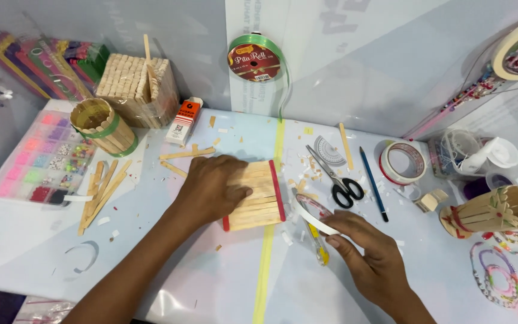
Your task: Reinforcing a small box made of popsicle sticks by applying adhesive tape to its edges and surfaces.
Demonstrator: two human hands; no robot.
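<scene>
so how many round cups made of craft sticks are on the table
2. One stick cup with a green band stands at the back left beside the bead organiser. One stick cup with a red band lies tipped at the right edge. Others may be hidden.

A stick panel [258, 195] lies under the left hand [211, 186]; the tape roll [314, 213] sits just right, scissors [338, 180] behind, bead box [43, 157] far left.
</scene>
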